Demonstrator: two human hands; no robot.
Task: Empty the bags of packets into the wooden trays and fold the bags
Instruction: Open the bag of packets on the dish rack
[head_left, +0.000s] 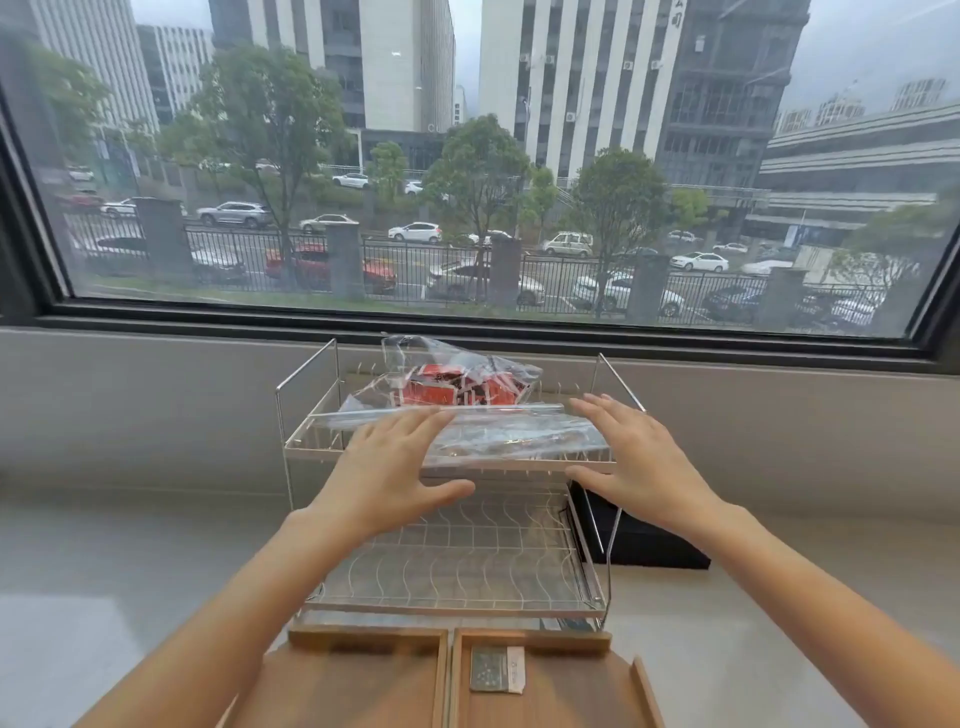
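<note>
The task looks barely started: both open, empty hands, left (387, 470) and right (641, 457), reach toward a full bag (457, 389) on the rack (311, 447), while only one packet (497, 670) lies in the wooden trays (582, 691).

Just beyond the fingertips of both the left hand (387, 475) and the right hand (636, 457), the bags (467, 410) are thin clear plastic, glossy and creased, catching the window light; the packets (449, 389) inside one look like shiny red foil or film. Under and below the palms, the two-tier rack (457, 561) is bright polished metal wire. Nearer than the wrists, the wooden trays (363, 675) are smooth, matt brown wood with visible grain, and a small packet (496, 670) in the right tray looks like dull printed plastic
</note>
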